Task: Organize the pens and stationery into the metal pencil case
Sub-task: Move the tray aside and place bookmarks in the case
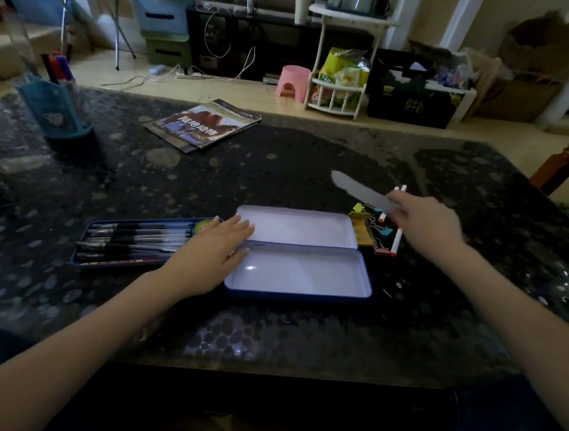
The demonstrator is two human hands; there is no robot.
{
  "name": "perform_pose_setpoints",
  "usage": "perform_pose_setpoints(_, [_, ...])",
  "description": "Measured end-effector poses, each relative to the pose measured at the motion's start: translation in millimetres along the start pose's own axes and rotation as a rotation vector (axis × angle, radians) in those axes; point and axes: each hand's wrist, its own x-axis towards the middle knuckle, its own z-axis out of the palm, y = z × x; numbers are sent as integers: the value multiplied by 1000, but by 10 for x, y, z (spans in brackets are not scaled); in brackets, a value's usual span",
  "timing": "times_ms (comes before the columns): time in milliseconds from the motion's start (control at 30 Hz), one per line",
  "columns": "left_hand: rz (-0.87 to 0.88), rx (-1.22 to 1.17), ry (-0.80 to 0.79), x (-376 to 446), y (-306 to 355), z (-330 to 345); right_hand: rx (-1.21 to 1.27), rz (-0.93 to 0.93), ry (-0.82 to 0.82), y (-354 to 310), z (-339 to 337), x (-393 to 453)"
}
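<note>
**Holding the ruler over the stationery, case open**

Lying open on the dark table (165, 308), the metal case (300, 275) shows two pale, shallow halves side by side, hinge running left to right. Both halves hold nothing.

Left hand (216, 255): rests flat, palm down, on the left end of the case. Fingers are straight and close together, tips reaching over the hinge line onto the far half. Just left of these fingers sits a blue tray (129, 246) filled with pens (136, 236) laid in a row; a small yellow-green round item at the tray's right end touches the hand's far edge, identity unclear.

Right hand (426, 224): raised past the right end of the case, seen from the back. Its fingers hold one end of a grey ruler (357, 189), which points away to the left and is blurred. Exact finger arrangement on the ruler cannot be told.

Beneath and just beside the right fingers: white markers (396, 240) with orange tips, several coloured binder clips (383, 232), and a yellow strip against the case's right end.

Well beyond the left fingers: a booklet (203, 125) and a teal pen pot (56, 109).
</note>
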Motion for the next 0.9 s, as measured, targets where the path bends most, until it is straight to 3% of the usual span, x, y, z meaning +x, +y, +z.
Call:
perform_pose_setpoints(133, [5, -337, 132, 5, 280, -46, 218, -166, -1, -563, -11, -261])
perform_pose_setpoints(200, [-70, -588, 83, 18, 471, -76, 284, -283, 31, -872, -38, -425])
perform_pose_setpoints(300, [-253, -1200, -55, 41, 667, -48, 251, -417, 28, -1148, 22, -558])
perform_pose_setpoints(367, [-406, -1598, -67, 60, 696, -24, 184, -467, 2, -1213, 97, -583])
perform_pose_setpoints(433, [-451, -1764, -2, 58, 669, -6, 176, -517, -34, -1245, 144, -607])
perform_pose_setpoints(567, [-469, -1795, 112, 38, 618, -50, 409, -509, -153, -1271, 170, -667])
perform_pose_setpoints(633, [-496, -1787, 133, 30, 603, -70, 595, -459, -127, -1269, 155, -658])
perform_pose_setpoints(700, [-523, -1753, 134, 23, 572, -68, 746, -316, -133, -1245, 115, -633])
perform_pose_setpoints(767, [-533, -1702, 137, 7, 543, -65, 878, -147, -238, -1218, 74, -599])
perform_pose_setpoints(900, [-543, -1676, 121, -10, 517, -74, 1004, -8, -432, -1163, 8, -548])
